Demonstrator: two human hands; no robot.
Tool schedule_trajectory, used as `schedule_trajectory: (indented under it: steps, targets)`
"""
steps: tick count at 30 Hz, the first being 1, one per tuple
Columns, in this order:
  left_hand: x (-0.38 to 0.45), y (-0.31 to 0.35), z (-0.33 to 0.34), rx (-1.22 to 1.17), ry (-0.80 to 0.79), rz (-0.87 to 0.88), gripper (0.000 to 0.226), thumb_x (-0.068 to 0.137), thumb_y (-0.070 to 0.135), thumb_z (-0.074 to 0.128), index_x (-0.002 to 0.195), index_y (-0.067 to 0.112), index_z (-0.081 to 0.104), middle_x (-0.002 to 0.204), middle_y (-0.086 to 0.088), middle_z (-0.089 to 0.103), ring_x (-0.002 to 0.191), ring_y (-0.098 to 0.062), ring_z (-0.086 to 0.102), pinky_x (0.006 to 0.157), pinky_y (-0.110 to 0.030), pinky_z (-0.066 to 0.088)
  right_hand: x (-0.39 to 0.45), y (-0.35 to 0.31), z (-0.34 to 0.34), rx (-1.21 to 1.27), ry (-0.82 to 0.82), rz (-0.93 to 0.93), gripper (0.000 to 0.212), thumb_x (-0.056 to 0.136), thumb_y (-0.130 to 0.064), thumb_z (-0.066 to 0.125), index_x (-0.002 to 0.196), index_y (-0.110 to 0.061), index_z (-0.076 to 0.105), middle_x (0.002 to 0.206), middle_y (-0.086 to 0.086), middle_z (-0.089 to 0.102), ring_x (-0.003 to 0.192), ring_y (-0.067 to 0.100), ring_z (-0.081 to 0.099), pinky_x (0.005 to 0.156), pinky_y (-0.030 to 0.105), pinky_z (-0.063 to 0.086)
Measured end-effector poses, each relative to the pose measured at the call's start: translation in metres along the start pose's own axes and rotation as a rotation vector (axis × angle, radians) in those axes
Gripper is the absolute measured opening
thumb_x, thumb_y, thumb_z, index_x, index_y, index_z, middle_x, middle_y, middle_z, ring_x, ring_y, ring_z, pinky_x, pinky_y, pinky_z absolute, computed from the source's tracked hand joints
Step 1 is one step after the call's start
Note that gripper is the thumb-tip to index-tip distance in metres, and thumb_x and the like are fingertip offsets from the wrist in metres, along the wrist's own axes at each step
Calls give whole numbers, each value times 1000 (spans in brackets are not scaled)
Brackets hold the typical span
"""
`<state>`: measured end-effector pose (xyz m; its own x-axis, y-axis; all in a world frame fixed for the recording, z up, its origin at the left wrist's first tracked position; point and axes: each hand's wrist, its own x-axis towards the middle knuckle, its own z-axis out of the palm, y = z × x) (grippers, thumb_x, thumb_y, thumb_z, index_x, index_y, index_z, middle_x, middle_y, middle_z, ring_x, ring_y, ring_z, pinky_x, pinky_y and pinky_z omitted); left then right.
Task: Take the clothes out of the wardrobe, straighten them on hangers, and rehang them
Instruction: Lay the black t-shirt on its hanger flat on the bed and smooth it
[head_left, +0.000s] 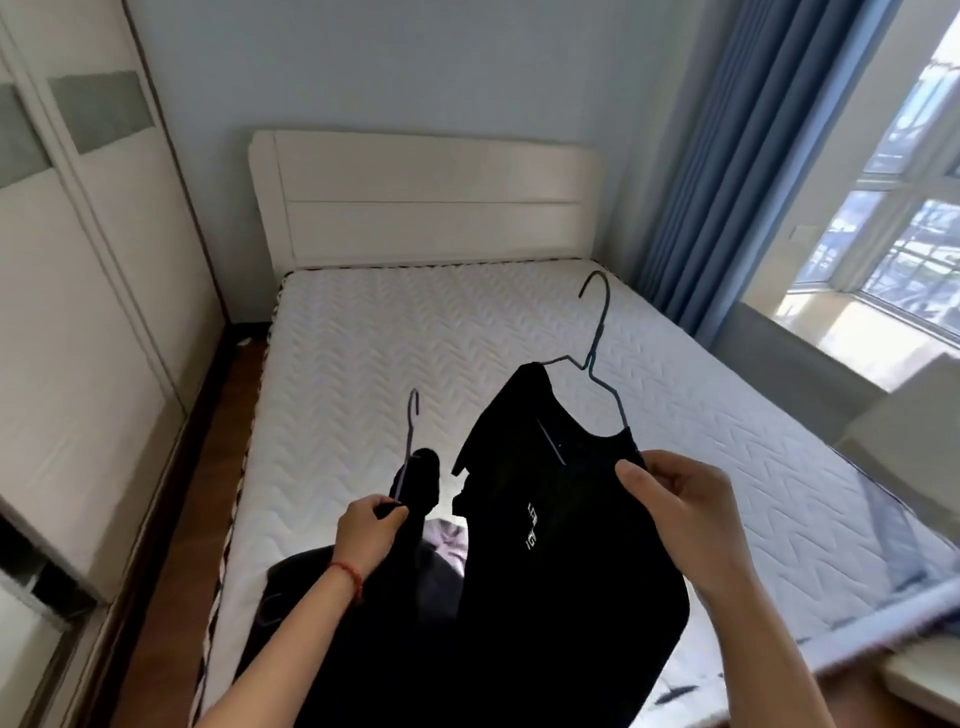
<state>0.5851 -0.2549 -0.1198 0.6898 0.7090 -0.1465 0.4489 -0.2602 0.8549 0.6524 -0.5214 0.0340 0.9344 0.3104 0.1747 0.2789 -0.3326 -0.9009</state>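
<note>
Item 1, at nine o'clock: white sliding-door wardrobe (88, 322), doors drawn across; interior not visible.

Item 2, at seven o'clock: left hand (370, 530), red cord at the wrist, fingers curled and pinching the lower part of a thin metal wire hanger (410, 441) carrying a bunched dark garment (418, 480). Hook points to twelve o'clock.

Item 3, centre: black sleeveless top with small white lettering (545, 519), hung on a second dark wire hanger (597, 338). Long axis runs from seven o'clock up to one o'clock, hook tilted toward one. One strap sits on the hanger's arm at eleven o'clock; the other lies at the right fingers.

Item 4, at four o'clock: right hand (691, 519), thumb and fingers clamped on the top's strap edge. It is the nearer hand for seating that strap, judged the next adjustment.

Item 5, beneath: white quilted mattress (415, 332), more dark clothing heaped at six o'clock.
</note>
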Motion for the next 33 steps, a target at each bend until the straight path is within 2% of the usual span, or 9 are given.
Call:
schedule_trajectory:
  steps: [6, 12, 17, 19, 22, 23, 27, 30, 33]
  targets:
    - [31, 19, 70, 266, -164, -40, 23, 81, 14, 59, 99, 3, 68, 111, -19, 66, 106, -34, 59, 88, -32, 42, 2, 30, -55, -128, 20, 28, 29, 84, -15, 61, 75, 12, 58, 55, 18, 44, 53, 17, 39, 51, 24, 32]
    - [34, 136, 145, 140, -210, 401, 43, 83, 9, 62, 125, 2, 52, 127, -17, 57, 119, -29, 52, 100, -31, 35, -9, 47, -125, -126, 64, 58, 21, 84, -16, 61, 65, -8, 65, 58, 15, 54, 54, 10, 45, 53, 22, 37]
    - [18, 229, 217, 159, -288, 744, 46, 87, 8, 56, 132, 8, 47, 137, -14, 48, 128, -30, 42, 107, -33, 29, -33, 82, -188, -163, 46, 76, 43, 79, -33, 63, 75, 9, 55, 58, 13, 45, 56, 12, 38, 56, 27, 32]
    - [8, 253, 245, 195, -383, 793, 35, 89, 10, 54, 125, 8, 54, 132, -12, 55, 124, -27, 47, 103, -29, 32, -44, 95, -216, -148, 99, 50, 50, 75, -41, 68, 73, 8, 56, 58, 17, 46, 57, 12, 37, 55, 27, 31]
    - [-16, 279, 281, 146, -496, 822, 23, 90, 9, 53, 110, 6, 64, 115, -10, 65, 109, -20, 57, 89, -16, 35, -56, 103, -270, -53, 179, 48, 16, 80, -14, 67, 67, -7, 66, 55, 7, 54, 54, 8, 45, 53, 21, 36]
    - [-26, 287, 291, 125, -502, 835, 21, 90, 8, 53, 107, 6, 64, 111, -9, 66, 103, -17, 57, 85, -13, 33, -60, 106, -288, -27, 189, 50, 17, 81, -7, 65, 66, -13, 69, 56, 7, 59, 55, 8, 48, 53, 20, 38]
    - [-64, 327, 331, 35, -431, 921, 15, 89, 6, 54, 98, 2, 65, 95, -6, 65, 93, -21, 58, 76, -12, 36, -69, 114, -355, -82, 191, 15, 27, 82, -5, 64, 61, -21, 69, 54, 10, 59, 53, 12, 49, 52, 24, 39]
    - [-91, 361, 357, -29, -351, 985, 14, 87, 4, 55, 94, 0, 66, 91, -6, 64, 88, -21, 58, 71, 0, 37, -71, 122, -406, -127, 260, 16, 22, 82, -8, 64, 71, -25, 73, 65, 10, 69, 58, 23, 62, 57, 31, 48]
    - [-112, 392, 379, -25, -308, 1119, 13, 87, 3, 56, 92, -2, 67, 90, -11, 66, 85, -20, 57, 73, 4, 34, -68, 134, -449, -179, 319, 21, 30, 84, -10, 63, 69, -33, 74, 71, -4, 73, 66, 11, 67, 61, 16, 51]
